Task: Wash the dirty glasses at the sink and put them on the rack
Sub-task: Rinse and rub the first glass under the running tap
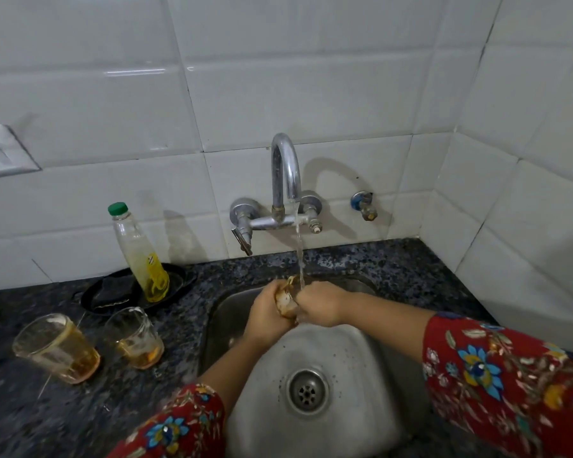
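Observation:
A small dirty glass (286,300) is held under the running water from the tap (285,173), above the steel sink (344,358). My left hand (267,314) grips its left side and my right hand (318,304) grips its right side; most of the glass is hidden between them. Two more dirty glasses stand on the dark counter to the left: a larger one (56,347) with amber dregs and a smaller one (134,337) with amber liquid at the bottom. No rack is in view.
A clear bottle of yellow dish soap with a green cap (139,256) stands in a black tray (182,282) behind the glasses. The speckled granite counter (394,259) runs to white tiled walls behind and at the right. The sink drain (307,393) is uncovered.

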Demonstrator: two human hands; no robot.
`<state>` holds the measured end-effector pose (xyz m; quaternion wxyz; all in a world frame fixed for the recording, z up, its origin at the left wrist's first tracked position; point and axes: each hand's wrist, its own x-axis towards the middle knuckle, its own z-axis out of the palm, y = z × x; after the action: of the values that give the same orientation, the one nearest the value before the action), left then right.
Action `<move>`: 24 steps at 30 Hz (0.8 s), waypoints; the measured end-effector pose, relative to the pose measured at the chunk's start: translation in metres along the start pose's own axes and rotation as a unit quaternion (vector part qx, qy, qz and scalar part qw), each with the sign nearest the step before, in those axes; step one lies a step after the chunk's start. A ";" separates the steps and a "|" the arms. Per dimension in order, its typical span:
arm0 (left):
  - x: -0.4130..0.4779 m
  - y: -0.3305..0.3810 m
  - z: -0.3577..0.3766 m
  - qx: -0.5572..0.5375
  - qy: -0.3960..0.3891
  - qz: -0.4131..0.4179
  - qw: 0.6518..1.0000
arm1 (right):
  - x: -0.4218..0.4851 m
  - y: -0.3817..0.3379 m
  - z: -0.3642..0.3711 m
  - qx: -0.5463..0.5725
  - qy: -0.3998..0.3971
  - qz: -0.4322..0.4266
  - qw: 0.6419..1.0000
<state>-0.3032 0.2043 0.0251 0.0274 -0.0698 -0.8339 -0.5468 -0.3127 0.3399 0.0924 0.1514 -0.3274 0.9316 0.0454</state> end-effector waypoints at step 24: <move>0.004 0.004 0.006 0.068 -0.107 -0.010 0.992 | -0.014 0.016 0.004 -0.229 0.070 -0.131 0.962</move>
<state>-0.3068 0.2115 0.0272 -0.0628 -0.1180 -0.8677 -0.4788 -0.3114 0.3610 0.0927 0.0116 -0.4746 0.8537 0.2142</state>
